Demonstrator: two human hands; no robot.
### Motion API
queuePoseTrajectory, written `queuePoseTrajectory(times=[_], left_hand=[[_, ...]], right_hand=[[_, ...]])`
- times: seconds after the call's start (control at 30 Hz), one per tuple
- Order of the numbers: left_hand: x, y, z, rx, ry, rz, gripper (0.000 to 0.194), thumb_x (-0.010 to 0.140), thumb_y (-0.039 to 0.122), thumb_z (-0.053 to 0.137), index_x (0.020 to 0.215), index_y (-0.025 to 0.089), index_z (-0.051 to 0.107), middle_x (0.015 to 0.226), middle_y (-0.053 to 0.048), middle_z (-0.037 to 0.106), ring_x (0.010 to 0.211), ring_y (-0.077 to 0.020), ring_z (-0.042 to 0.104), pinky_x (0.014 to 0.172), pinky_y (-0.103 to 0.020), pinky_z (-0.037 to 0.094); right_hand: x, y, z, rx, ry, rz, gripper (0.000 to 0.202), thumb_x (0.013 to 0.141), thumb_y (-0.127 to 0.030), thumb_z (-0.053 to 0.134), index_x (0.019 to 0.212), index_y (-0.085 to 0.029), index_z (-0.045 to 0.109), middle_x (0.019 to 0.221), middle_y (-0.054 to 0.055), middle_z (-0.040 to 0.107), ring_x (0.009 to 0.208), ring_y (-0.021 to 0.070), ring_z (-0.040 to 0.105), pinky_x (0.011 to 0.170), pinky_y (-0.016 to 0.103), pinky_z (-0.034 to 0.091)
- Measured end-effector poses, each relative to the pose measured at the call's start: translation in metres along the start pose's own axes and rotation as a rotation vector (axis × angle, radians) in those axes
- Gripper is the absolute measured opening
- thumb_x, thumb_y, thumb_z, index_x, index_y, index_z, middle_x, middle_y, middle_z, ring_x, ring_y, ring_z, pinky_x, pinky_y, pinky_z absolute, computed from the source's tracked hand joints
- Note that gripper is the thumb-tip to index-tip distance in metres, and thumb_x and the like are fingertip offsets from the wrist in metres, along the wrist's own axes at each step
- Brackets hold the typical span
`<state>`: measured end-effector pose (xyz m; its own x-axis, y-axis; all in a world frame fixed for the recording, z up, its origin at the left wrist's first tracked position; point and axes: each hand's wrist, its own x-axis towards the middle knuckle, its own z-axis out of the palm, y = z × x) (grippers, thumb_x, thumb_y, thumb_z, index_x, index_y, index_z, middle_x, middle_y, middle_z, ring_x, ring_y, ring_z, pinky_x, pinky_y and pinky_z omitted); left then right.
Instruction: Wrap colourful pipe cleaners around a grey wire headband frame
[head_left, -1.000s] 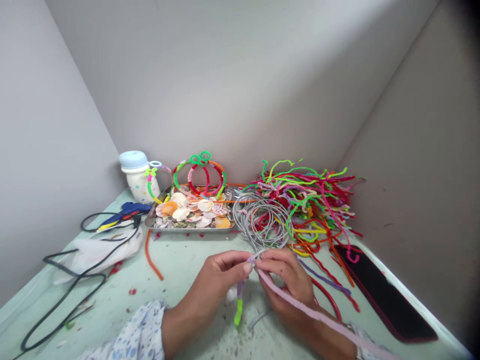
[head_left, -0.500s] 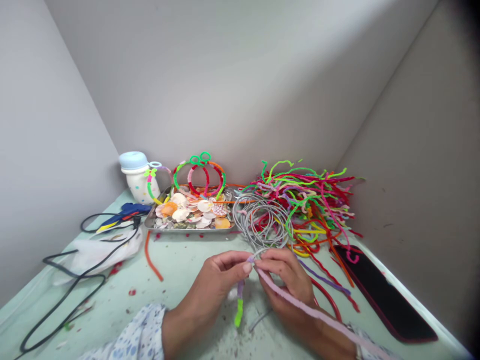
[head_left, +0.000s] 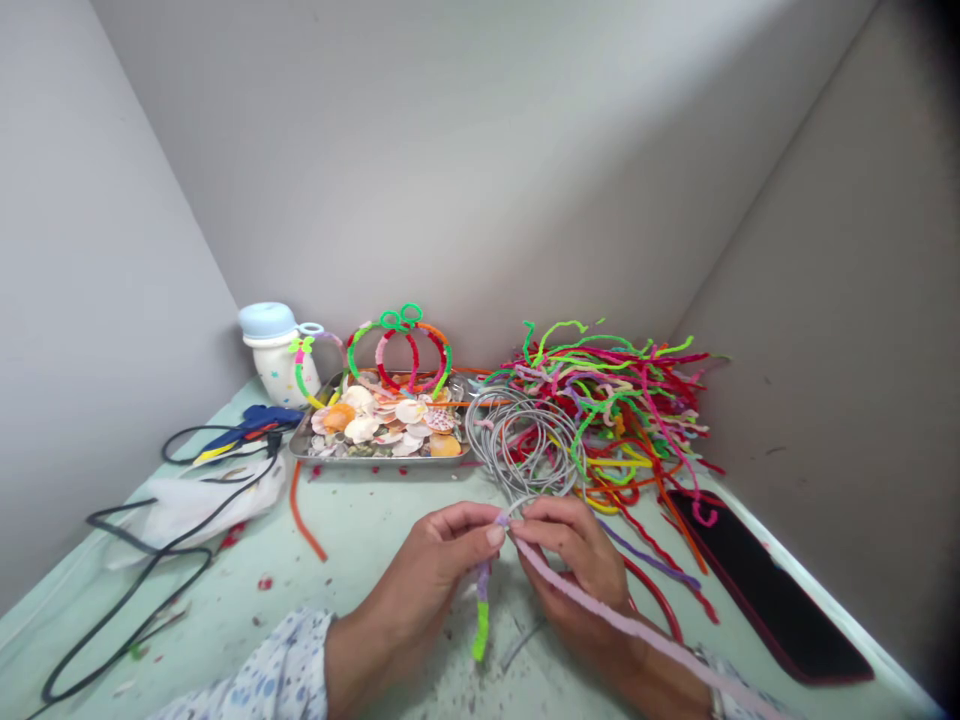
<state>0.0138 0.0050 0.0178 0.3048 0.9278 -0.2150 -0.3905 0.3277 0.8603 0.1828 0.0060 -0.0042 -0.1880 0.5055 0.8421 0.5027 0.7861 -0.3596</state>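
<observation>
My left hand [head_left: 433, 565] pinches a grey wire wrapped in purple fuzzy stem between thumb and forefinger. Below those fingertips hangs the wire's wrapped end, purple and then bright green [head_left: 481, 630]. Close on the right, my right hand [head_left: 574, 560] has its fingers closed on a pale pink fuzzy stem [head_left: 622, 622], which trails over the right wrist to the lower right. The grey wire passes between both sets of fingertips. Just beyond the hands lies a coil of grey wire [head_left: 491, 440].
A metal tray [head_left: 375, 461] of shells stands behind, with wrapped rings [head_left: 379, 350] on it. A white bottle [head_left: 281, 370], a blue glue gun [head_left: 251, 425] and a black cable [head_left: 124, 625] are at left. Colourful fuzzy stems [head_left: 615, 380] and a black flat object [head_left: 772, 590] lie right.
The hanging green and purple end has swung slightly to the right and down. Both hands have stayed nearly in place.
</observation>
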Motion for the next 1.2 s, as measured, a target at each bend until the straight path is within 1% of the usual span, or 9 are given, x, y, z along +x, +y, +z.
queuePoseTrajectory(times=[0.1,0.3,0.4,0.5,0.6,0.7,0.8,1.0,1.2], left_hand=[[-0.001,0.002,0.001,-0.004,-0.005,0.011,0.015,0.072,0.02,0.077,0.086,0.015,0.074,0.073,0.0,0.065,0.063,-0.0077,0.05,0.061,-0.019,0.039],[-0.004,0.004,0.003,-0.045,-0.026,0.004,0.011,0.074,0.018,0.074,0.084,0.014,0.071,0.076,-0.001,0.062,0.065,-0.0079,0.052,0.063,-0.019,0.043],[-0.004,0.004,0.004,-0.057,-0.025,-0.01,0.012,0.074,0.019,0.075,0.084,0.015,0.07,0.075,0.0,0.059,0.06,-0.0071,0.05,0.056,-0.019,0.044],[-0.005,0.005,0.005,-0.053,-0.004,-0.025,0.013,0.073,0.02,0.075,0.083,0.015,0.069,0.067,0.002,0.054,0.054,-0.0054,0.044,0.049,-0.017,0.041],[-0.009,0.007,0.007,-0.044,0.003,-0.028,0.013,0.073,0.02,0.075,0.083,0.015,0.068,0.063,0.004,0.051,0.05,-0.0043,0.04,0.045,-0.015,0.037],[-0.012,0.009,0.01,-0.049,0.018,-0.03,0.013,0.072,0.021,0.075,0.081,0.015,0.067,0.059,0.005,0.047,0.048,-0.0039,0.037,0.041,-0.014,0.032],[-0.015,0.012,0.013,-0.045,0.022,-0.033,0.014,0.071,0.022,0.075,0.08,0.015,0.066,0.055,0.007,0.043,0.047,-0.0038,0.033,0.039,-0.014,0.026],[-0.017,0.016,0.016,0.029,0.028,-0.014,0.017,0.069,0.026,0.076,0.077,0.015,0.066,0.054,0.008,0.041,0.043,-0.003,0.03,0.038,-0.015,0.021],[-0.015,0.014,0.011,0.173,0.024,0.017,0.017,0.072,0.031,0.074,0.079,0.016,0.066,0.052,0.008,0.044,0.037,-0.0018,0.031,0.036,-0.016,0.023]], right_hand=[[0.0,0.001,0.0,-0.001,0.001,0.002,0.027,0.082,-0.002,0.06,0.101,-0.02,0.062,0.095,0.004,0.06,0.084,0.016,0.061,0.071,0.028,0.053],[0.001,0.0,-0.001,-0.015,-0.014,-0.027,0.027,0.082,-0.002,0.06,0.102,-0.02,0.062,0.095,0.005,0.061,0.086,0.0172,0.062,0.072,0.03,0.053],[0.004,-0.001,-0.002,-0.037,-0.001,-0.049,0.026,0.081,-0.002,0.06,0.101,-0.019,0.063,0.093,0.005,0.062,0.083,0.0168,0.062,0.07,0.03,0.053],[0.006,-0.002,-0.003,-0.055,0.016,-0.089,0.025,0.081,-0.001,0.059,0.098,-0.019,0.064,0.091,0.005,0.062,0.082,0.0167,0.062,0.069,0.03,0.052],[0.008,-0.002,-0.004,-0.079,0.037,-0.131,0.024,0.08,-0.002,0.06,0.097,-0.019,0.064,0.091,0.005,0.063,0.083,0.0178,0.062,0.07,0.032,0.052],[0.009,-0.003,-0.006,-0.113,0.048,-0.139,0.023,0.08,-0.005,0.061,0.095,-0.02,0.065,0.093,0.005,0.062,0.086,0.0196,0.061,0.073,0.036,0.052],[0.01,-0.005,-0.009,-0.131,0.031,-0.137,0.023,0.079,-0.006,0.062,0.096,-0.022,0.065,0.096,0.005,0.061,0.089,0.0207,0.061,0.078,0.039,0.052],[0.011,-0.007,-0.012,-0.08,-0.016,-0.107,0.025,0.082,-0.006,0.061,0.101,-0.022,0.063,0.1,0.006,0.058,0.094,0.021,0.06,0.08,0.039,0.052],[0.007,-0.006,-0.011,-0.033,-0.045,-0.084,0.023,0.085,-0.006,0.06,0.103,-0.02,0.062,0.103,0.006,0.056,0.095,0.0196,0.059,0.08,0.035,0.052]])
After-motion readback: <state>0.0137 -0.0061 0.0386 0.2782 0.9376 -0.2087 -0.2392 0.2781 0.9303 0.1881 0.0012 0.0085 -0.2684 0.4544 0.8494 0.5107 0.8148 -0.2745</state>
